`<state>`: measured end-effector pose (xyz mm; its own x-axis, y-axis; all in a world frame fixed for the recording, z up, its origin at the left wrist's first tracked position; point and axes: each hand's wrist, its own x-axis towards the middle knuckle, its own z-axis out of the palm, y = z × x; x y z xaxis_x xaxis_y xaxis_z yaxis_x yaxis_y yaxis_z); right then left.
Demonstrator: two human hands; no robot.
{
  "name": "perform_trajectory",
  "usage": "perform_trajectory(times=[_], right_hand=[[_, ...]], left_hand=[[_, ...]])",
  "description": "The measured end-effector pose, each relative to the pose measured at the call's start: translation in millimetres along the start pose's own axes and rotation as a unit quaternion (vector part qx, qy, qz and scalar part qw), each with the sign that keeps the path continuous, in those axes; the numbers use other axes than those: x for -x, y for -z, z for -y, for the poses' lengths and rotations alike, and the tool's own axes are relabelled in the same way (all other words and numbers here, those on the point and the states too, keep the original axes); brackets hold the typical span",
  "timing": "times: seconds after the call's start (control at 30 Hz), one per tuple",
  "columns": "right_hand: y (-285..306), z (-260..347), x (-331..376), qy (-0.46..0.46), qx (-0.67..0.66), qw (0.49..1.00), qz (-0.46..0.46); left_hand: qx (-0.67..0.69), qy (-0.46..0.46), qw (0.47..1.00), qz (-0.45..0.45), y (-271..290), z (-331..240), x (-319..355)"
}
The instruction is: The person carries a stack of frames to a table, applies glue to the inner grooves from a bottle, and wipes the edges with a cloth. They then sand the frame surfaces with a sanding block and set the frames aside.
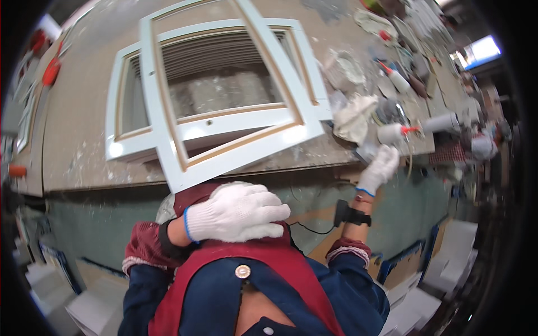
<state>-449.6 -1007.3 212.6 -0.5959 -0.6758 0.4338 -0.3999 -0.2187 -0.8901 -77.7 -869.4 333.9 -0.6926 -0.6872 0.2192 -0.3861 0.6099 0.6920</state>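
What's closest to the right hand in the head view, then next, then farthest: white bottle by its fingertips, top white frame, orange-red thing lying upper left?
1. White bottle: just beyond the right hand.
2. Top white frame: to its left.
3. Orange-red thing: far left.

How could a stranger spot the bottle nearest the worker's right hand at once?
On the big workbench, look right of the white frames to the cluttered corner. Just beyond the gloved right hand lies a white bottle with a red nozzle pointing right. The other red-tipped bottle lies farther from that hand, its nozzle pointing left.
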Motion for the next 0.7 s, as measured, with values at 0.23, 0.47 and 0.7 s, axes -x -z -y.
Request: perform_trajectory(times=[0.23, 0.47, 0.7], right_hand=[[6.3, -64.2, -101.6, -0.075, 0.302, 0.95, 0.039], [11.9, -113.0, -144.6, -0.091, 0.094, 0.99, 0.053], [7.5, -13.5, -106.0, -0.09, 0.112, 0.989, 0.026]], left_hand=[[-0.011, 0.175, 0.975, 0.138, -43.8, 29.8, 22.0], [0.075, 0.209, 0.973, 0.059, -34.0, 26.3, 39.4], [0.847, 0.049, 0.49, -0.199, -10.0, 49.0, 102.0]])
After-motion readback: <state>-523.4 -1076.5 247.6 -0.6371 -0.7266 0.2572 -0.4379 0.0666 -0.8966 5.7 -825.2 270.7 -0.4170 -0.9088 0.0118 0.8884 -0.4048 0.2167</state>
